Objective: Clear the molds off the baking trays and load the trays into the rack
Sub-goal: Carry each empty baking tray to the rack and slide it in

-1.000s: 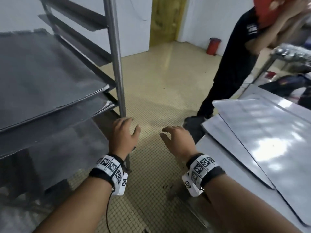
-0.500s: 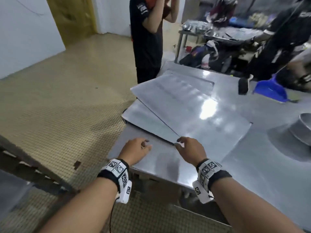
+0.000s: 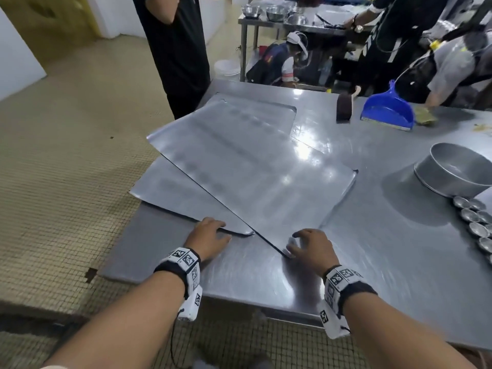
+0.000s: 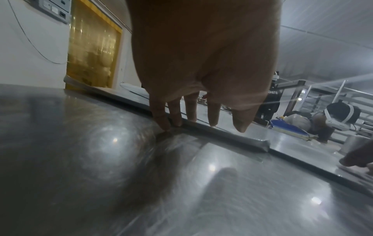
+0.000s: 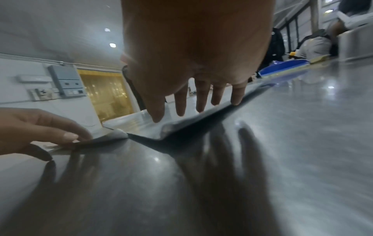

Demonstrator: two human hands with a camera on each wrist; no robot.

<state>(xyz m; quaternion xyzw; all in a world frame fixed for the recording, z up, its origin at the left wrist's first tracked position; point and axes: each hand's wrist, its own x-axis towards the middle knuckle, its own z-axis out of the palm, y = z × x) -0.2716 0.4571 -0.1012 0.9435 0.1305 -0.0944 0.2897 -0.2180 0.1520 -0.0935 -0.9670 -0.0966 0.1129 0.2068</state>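
Two baking trays lie overlapped on the steel counter. The left hand, fingers straight, touches the near edge of the lower tray. The right hand, fingers spread and seemingly holding nothing, meets the near corner of the upper tray. Small molds sit right of that tray.

Both forearms are bare, no sleeves. Each wrist wears a black band topped with white blocks printed with black square-pattern markers; a thin black cable hangs below the left wrist unit.
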